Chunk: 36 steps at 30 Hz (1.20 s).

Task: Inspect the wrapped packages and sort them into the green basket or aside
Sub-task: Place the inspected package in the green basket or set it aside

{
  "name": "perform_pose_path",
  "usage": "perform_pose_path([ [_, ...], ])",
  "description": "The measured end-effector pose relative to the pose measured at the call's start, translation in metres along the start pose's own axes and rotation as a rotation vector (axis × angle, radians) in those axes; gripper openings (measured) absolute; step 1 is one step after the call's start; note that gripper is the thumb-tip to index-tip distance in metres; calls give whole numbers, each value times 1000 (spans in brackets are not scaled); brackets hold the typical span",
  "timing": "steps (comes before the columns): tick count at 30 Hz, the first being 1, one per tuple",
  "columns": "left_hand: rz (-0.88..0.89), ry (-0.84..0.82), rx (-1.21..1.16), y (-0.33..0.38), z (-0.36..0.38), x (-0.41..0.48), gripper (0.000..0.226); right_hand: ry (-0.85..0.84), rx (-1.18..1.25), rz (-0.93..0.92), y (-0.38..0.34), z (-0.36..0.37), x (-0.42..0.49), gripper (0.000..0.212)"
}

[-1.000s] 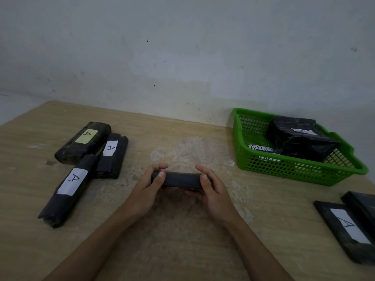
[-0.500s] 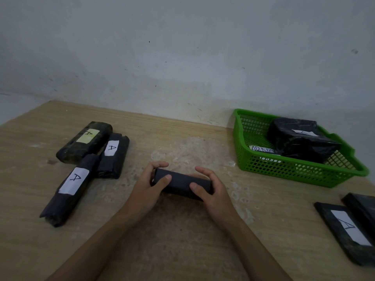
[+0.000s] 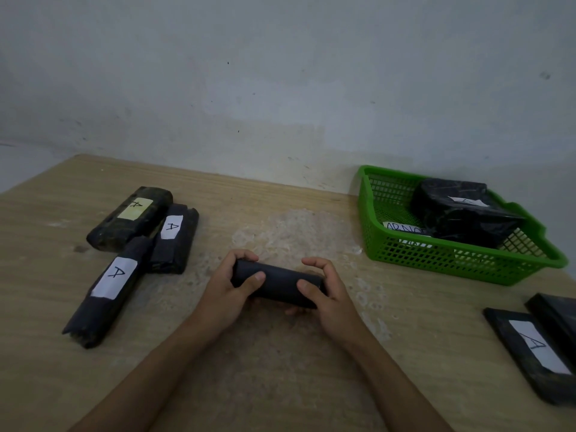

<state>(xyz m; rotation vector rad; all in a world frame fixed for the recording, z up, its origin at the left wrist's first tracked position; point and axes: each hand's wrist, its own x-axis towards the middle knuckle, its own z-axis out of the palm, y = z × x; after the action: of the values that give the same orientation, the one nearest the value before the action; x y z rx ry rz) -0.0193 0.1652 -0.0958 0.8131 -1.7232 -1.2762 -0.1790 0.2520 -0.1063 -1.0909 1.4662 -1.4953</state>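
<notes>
While left hand [image 3: 225, 287] and right hand [image 3: 331, 295] grip opposite ends of a dark wrapped package [image 3: 278, 283] at desk [image 3: 280, 385] centre — green basket [image 3: 448, 260] far right, three A-labelled packages [image 3: 137, 254] left.

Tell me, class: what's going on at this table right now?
A person grips a dark wrapped package at its ends, left hand and right hand, over the middle of the table; no label shows on it. The green basket at the right holds one black package. Three packages marked A lie at the left, and two flat packages sit at the right edge.
</notes>
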Motion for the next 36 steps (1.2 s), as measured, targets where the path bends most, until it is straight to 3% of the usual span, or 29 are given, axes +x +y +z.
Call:
perform_pose_path([
  [11, -227, 75, -156, 3, -3, 5, 17, -3, -42, -144, -2, -2, -1, 38],
  [17, -71, 77, -45, 8, 1, 0, 8, 72, 54, -73, 1, 2, 3, 27],
  [23, 105, 4, 137, 2, 13, -10, 12, 199, -56, -106, 3, 3, 5, 17],
  [27, 93, 7, 143, -1, 13, -10, 8, 209, -97, -84, 4, 2, 7, 16],
  [29, 85, -9, 132, -2, 11, -8, 17, 185, -87, -70, 5, 2, 8, 20],
  [33, 1, -7, 69, -2, 5, -2, 13, 135, 182, 5, 1, 3, 7, 16],
  [36, -46, 14, 62, -4, 4, 0, 15, 145, 86, -26, -2, 4, 5, 17],
])
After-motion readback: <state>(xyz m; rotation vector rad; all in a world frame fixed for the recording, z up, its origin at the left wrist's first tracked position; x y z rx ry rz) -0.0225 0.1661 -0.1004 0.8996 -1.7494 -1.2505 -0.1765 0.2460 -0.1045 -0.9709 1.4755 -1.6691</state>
